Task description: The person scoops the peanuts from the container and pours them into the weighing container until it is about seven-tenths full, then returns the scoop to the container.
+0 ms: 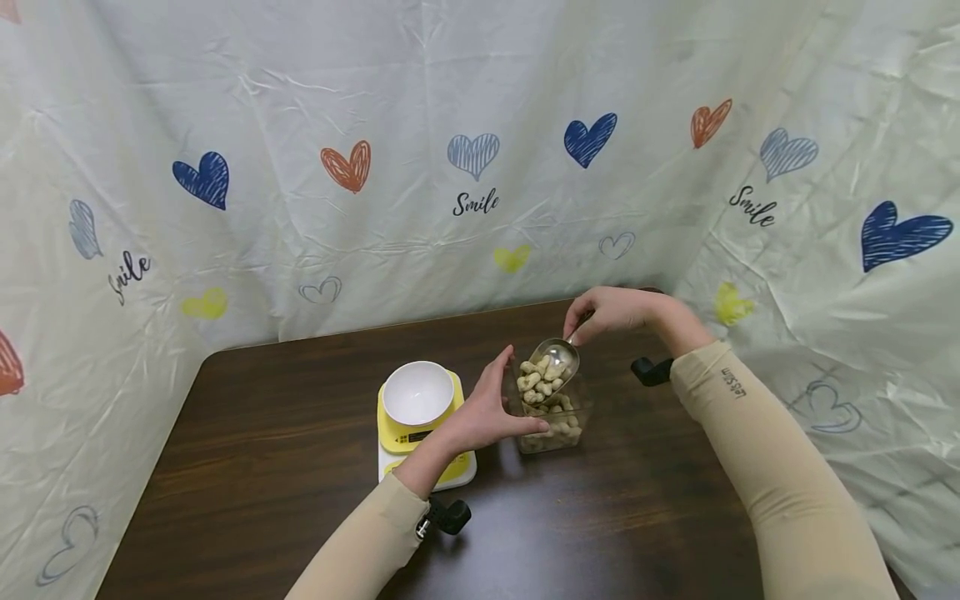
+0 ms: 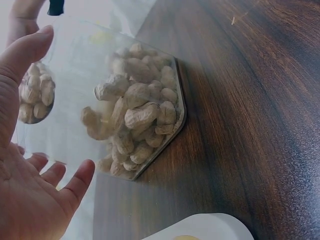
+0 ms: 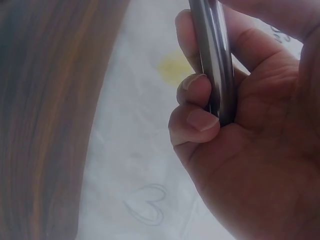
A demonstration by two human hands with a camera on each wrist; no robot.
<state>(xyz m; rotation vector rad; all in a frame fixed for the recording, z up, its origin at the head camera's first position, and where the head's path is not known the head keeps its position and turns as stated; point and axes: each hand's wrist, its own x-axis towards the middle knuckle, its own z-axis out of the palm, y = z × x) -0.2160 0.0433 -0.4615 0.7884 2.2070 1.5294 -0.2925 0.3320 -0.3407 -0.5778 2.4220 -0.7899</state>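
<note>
Peanuts in their shells fill the lower part of a clear plastic container (image 1: 586,407). My left hand (image 1: 486,414) holds this container by its left side, thumb across the front and fingers spread along the wall (image 2: 70,131). A metal scoop (image 1: 567,357) heaped with peanuts (image 1: 536,385) is tilted at the container's mouth, its lip low over the nuts inside. My right hand (image 1: 611,311) grips the scoop's handle (image 3: 214,60), fingers wrapped round the smooth metal. In the left wrist view, the loaded scoop shows through the clear wall near my thumb.
Left of the container, a white bowl (image 1: 417,395) sits on a yellow and white kitchen scale (image 1: 388,439), close to my left forearm. The dark wooden table (image 1: 262,450) ends at a white curtain (image 1: 405,275) printed with hearts.
</note>
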